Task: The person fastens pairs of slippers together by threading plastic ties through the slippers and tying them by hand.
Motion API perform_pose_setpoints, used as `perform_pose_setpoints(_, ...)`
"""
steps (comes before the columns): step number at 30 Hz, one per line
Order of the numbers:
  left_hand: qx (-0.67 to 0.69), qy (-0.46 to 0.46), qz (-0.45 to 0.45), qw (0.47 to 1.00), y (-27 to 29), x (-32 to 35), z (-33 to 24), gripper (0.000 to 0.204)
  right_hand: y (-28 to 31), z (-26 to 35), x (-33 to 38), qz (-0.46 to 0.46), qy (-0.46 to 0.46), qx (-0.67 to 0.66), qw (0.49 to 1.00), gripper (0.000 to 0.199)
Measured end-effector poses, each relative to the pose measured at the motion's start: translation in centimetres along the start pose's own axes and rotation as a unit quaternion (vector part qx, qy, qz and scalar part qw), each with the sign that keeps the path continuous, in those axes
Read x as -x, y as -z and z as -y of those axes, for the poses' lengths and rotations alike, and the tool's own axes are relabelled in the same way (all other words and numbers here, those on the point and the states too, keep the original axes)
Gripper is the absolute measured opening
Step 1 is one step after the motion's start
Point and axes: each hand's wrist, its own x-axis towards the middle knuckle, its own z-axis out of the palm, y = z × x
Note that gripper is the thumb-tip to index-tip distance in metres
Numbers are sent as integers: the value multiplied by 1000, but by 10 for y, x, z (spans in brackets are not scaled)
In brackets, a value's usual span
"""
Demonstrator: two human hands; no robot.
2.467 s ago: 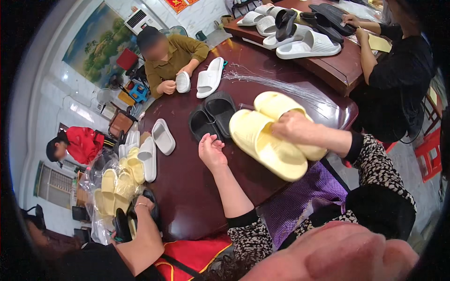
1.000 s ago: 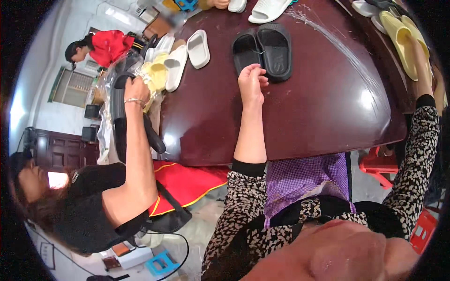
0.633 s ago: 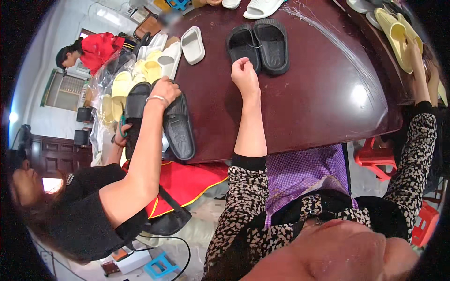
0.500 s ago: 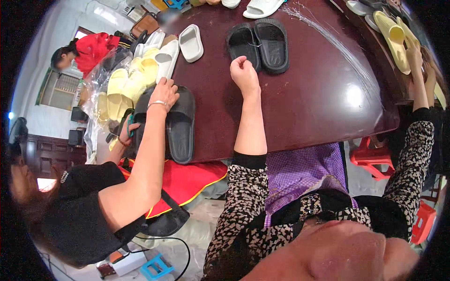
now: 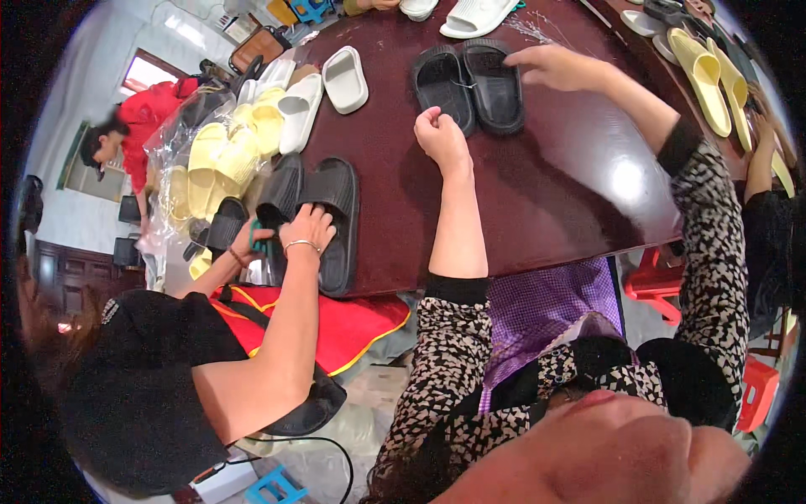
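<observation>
The right hand (image 5: 558, 67) reaches to the upper middle of the frame with its grip spread flat, fingertips resting on the right-hand slipper of a pair of black slide slippers (image 5: 468, 84) that lie side by side, soles down, on the dark brown counter (image 5: 579, 181); nothing is pinched in it; the left hand (image 5: 441, 139) sits just below the left slipper of that pair, its grip pressed together into a loose fist, knuckles up, close to the slipper's heel edge, though whether it touches cannot be told; both forearms wear black-and-cream patterned sleeves, and a purple cloth (image 5: 550, 307) lies over the lap below the counter edge.

Left of centre, a neighbouring person's hand (image 5: 309, 231), with a thin bracelet at the wrist, presses on a second black pair (image 5: 315, 214) near the counter's lower left edge; above these, a white slipper (image 5: 344, 80) lies alone, and a heap of pale yellow and white slippers (image 5: 235, 143) in clear plastic wrap fills the upper left; at the upper right of the frame, long yellow slippers (image 5: 701, 76) lie along the counter's far edge; a red stool (image 5: 651, 281) stands below the counter at the right.
</observation>
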Motion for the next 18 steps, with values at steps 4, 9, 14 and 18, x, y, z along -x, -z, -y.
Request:
perform_pose_setpoints(4, 29, 10, 25, 999, -15, 18, -17, 21, -32, 4, -46, 67, -28, -8, 997, 47)
perform_pose_setpoints(9, 28, 7, 7, 1000, -12, 26, -23, 22, -62, 29, -83, 3, -192, 35, 981, 34)
perform_pose_setpoints(14, 73, 56, -3, 996, -21, 37, -40, 20, -69, -3, -79, -115, -206, 149, 960, 20)
perform_pose_setpoints(18, 86, 129, 32, 987, -21, 50, -52, 18, -59, -41, -49, -150, -185, 205, 949, 17)
